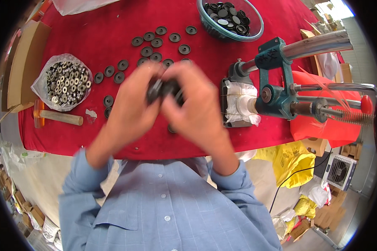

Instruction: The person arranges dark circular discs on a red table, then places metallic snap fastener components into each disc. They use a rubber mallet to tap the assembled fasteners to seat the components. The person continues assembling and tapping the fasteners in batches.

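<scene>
Both my hands are raised close together over the red-covered table, smeared by motion. My left hand (132, 102) has its fingers closed round a dark round part (153, 91) with a shiny patch. In my right hand (197, 102) another black round part (172, 88) is gripped between thumb and fingers. The two parts almost meet; whether they touch I cannot tell. Beyond and left of the hands, several dark flanged discs (146, 51) lie scattered flat on the cloth, some partly hidden by my fingers.
At the left stands a plastic-lined container of small metal bearings (67, 85), with a wooden-handled mallet (60, 117) before it and a cardboard box (27, 65) beside it. A clear bowl (208, 26) of black caps sits at the back. A green hand press (276, 75) occupies the right.
</scene>
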`<act>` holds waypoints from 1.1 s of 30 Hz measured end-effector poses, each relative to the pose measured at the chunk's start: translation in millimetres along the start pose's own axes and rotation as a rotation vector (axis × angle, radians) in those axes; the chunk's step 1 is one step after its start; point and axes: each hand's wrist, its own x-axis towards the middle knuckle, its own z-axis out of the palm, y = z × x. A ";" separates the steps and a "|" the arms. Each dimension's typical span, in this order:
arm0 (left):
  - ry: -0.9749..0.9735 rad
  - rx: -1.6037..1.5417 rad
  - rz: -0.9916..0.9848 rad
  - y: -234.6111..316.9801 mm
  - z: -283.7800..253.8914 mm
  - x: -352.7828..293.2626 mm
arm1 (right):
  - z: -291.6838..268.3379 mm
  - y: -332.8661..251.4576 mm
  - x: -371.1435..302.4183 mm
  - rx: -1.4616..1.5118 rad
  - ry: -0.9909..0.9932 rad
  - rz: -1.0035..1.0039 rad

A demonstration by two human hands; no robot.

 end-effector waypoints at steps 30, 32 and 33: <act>-0.325 0.367 0.142 -55.0 56.0 22.3 | -24.3 52.2 -67.6 -0.749 0.041 0.450; -0.322 0.374 0.135 -55.6 56.3 20.6 | -27.0 53.3 -68.3 -0.649 0.048 0.483; -0.320 0.379 0.127 -55.2 56.0 19.6 | -31.4 53.2 -69.6 -0.562 0.029 0.524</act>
